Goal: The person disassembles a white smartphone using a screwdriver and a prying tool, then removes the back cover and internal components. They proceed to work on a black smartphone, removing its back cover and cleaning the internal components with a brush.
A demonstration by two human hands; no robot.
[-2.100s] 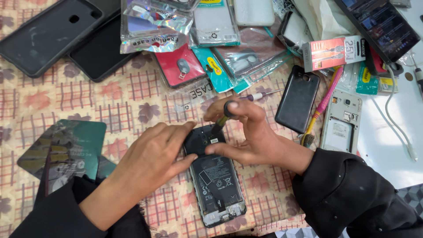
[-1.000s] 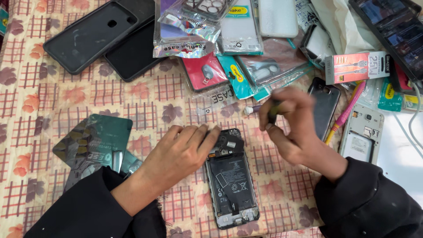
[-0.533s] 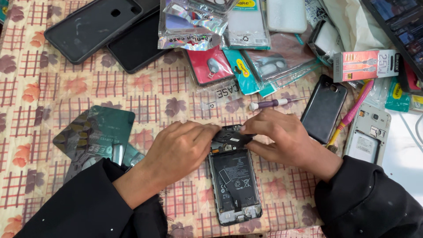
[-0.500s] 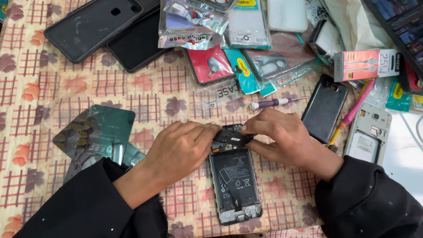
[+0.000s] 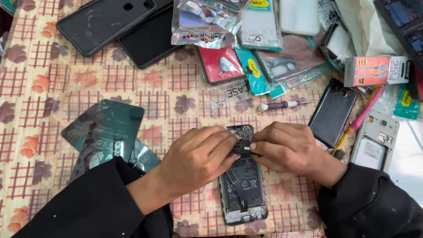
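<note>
Here my two hands meet over one opened phone (image 5: 243,185) on the desk (image 5: 88,88); left hand (image 5: 200,156) presses its upper part, right hand (image 5: 282,147) pinches a small dark piece (image 5: 246,149); one screwdriver (image 5: 284,105) lies beyond the phone.

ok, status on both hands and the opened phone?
Left hand and right hand both pinching at upper end of opened phone. Phone flat on tablecloth, back off. Screwdriver lies apart, untouched. Nothing in the way.

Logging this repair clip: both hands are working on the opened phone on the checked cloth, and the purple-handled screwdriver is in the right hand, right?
Not quite. In the head view the purple-handled screwdriver lies on the checked cloth above the hands. Both the left hand and right hand are on the opened phone.
</note>
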